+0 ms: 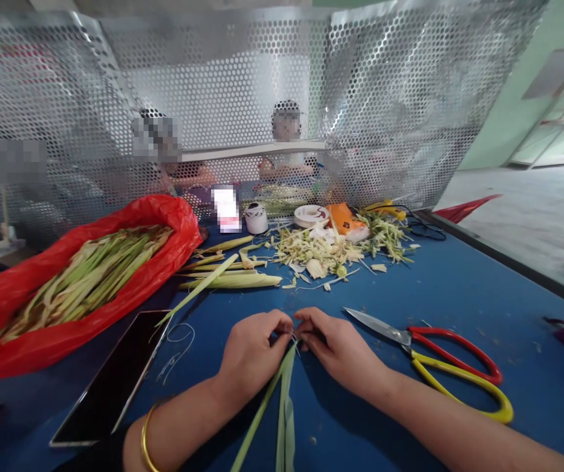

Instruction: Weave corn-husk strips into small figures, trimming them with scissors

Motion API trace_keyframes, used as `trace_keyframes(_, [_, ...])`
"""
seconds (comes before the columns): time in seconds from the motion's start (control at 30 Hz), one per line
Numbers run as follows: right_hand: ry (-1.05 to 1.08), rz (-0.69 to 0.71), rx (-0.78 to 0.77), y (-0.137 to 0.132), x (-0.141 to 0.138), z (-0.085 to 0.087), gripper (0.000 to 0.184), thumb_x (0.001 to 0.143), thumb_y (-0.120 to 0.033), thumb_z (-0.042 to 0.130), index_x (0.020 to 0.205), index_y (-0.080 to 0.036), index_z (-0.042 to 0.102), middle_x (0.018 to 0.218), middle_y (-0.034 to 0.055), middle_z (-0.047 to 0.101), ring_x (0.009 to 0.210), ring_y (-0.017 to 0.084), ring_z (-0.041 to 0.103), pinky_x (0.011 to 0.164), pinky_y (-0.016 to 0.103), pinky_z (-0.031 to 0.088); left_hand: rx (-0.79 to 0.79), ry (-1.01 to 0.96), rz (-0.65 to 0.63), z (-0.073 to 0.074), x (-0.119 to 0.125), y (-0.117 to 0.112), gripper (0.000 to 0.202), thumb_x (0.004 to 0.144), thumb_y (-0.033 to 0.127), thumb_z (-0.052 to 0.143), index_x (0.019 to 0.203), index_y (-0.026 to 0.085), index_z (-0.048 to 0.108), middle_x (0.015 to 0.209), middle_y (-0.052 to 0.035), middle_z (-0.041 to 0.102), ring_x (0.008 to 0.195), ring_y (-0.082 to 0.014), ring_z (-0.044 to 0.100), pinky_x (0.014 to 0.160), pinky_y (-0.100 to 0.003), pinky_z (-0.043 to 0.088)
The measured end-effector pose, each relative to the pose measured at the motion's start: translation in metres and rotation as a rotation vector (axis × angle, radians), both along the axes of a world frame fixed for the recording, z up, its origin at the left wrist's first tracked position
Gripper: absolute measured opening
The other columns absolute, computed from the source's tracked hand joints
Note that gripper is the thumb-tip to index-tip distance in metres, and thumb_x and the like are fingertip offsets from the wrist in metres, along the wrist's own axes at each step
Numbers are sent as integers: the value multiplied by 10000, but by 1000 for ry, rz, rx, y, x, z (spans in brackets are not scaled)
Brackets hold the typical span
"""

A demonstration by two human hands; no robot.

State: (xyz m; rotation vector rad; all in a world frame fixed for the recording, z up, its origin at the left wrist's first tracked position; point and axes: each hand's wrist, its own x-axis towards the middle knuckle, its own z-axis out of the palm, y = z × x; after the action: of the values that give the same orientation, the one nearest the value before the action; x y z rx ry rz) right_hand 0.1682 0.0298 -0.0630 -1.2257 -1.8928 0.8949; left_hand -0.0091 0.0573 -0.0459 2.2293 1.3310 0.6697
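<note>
My left hand (255, 351) and my right hand (338, 347) meet at the middle of the blue table, fingertips pinched close together. Between them a thin pale thread (295, 339) shows at the top end of some green leaf strips (285, 400). Both hands grip the thread; its exact path among the fingers is hard to make out. The strips hang down toward me, below the fingers. Right of my right hand lie scissors (384, 328) with one red and one yellow handle. A loose thread (181, 341) rests to the left.
A red plastic bag (129, 305) holds long dried leaves at left, beside a dark flat tablet-like panel (114, 373). Husk strips (237, 282), a heap of trimmings (321, 252) and a tape roll (311, 216) lie ahead. Behind a perforated metal screen (232, 85) sit other people.
</note>
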Motion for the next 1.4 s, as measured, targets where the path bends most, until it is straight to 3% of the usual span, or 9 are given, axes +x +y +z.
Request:
trace_keyframes(0.13, [-10, 20, 24, -2, -2, 2, 256, 884, -82, 441, 1086, -208, 535, 887, 31, 723, 786, 168, 675, 715, 274, 487, 181, 147, -40, -7, 0, -3, 171, 856, 196, 513, 826, 226, 678, 811, -6, 717, 789, -171, 637, 729, -272, 417])
trace_keyframes(0.27, [30, 13, 2, -2, -3, 1, 235, 897, -115, 442, 1086, -198, 554, 858, 32, 715, 779, 168, 672, 720, 274, 492, 217, 180, -76, -9, -2, -2, 228, 907, 244, 473, 828, 221, 686, 806, -18, 721, 779, -170, 640, 723, -277, 416])
trace_keyframes(0.37, [118, -25, -72, -1, -3, -1, 237, 894, -160, 469, 1097, -195, 585, 826, 25, 705, 727, 163, 675, 702, 272, 508, 243, 142, -73, -8, -2, -3, 206, 907, 269, 495, 837, 220, 682, 824, -15, 722, 798, -166, 644, 731, -273, 419])
trace_keyframes(0.53, [181, -21, -136, -1, -3, -1, 185, 862, -176, 518, 933, -200, 686, 842, 13, 666, 571, 112, 595, 572, 230, 481, 312, 69, -90, -7, -2, -5, 180, 884, 235, 521, 783, 210, 668, 770, -15, 709, 757, -153, 637, 695, -263, 418])
trace_keyframes(0.77, [247, -88, -174, 2, -2, -2, 117, 835, -185, 559, 750, -177, 640, 639, -36, 570, 517, 94, 578, 537, 205, 438, 439, -83, -143, -8, 0, -4, 158, 867, 202, 557, 738, 198, 648, 712, 5, 689, 682, -130, 621, 650, -243, 426])
trace_keyframes(0.97, [302, -122, -245, 1, -3, -2, 96, 838, -239, 527, 768, -191, 572, 587, -46, 566, 513, 113, 584, 525, 220, 428, 379, -114, -106, -9, -1, -2, 123, 853, 224, 602, 748, 198, 659, 707, 6, 682, 687, -132, 619, 646, -240, 423])
trace_keyframes(1.17, [344, -143, -247, 0, -2, 5, 121, 790, -273, 535, 719, -181, 568, 959, 34, 637, 468, 62, 567, 516, 228, 478, 256, -138, -45, -11, -2, -1, 102, 831, 222, 625, 744, 207, 675, 724, 11, 691, 709, -131, 627, 675, -239, 422])
trace_keyframes(1.3, [321, -155, -173, 1, 0, 5, 129, 790, -249, 540, 701, -184, 606, 920, 33, 634, 509, 75, 582, 550, 235, 511, 212, -143, -26, -10, -1, -2, 94, 825, 220, 627, 746, 208, 677, 722, 15, 689, 712, -128, 625, 678, -236, 417])
trace_keyframes(1.4, [315, -156, -132, 2, 0, 4, 179, 793, -246, 554, 637, -188, 619, 861, 48, 636, 663, 136, 640, 562, 235, 521, 193, -152, -20, -8, -1, -2, 96, 821, 212, 626, 740, 209, 677, 716, 18, 685, 705, -124, 620, 676, -231, 413])
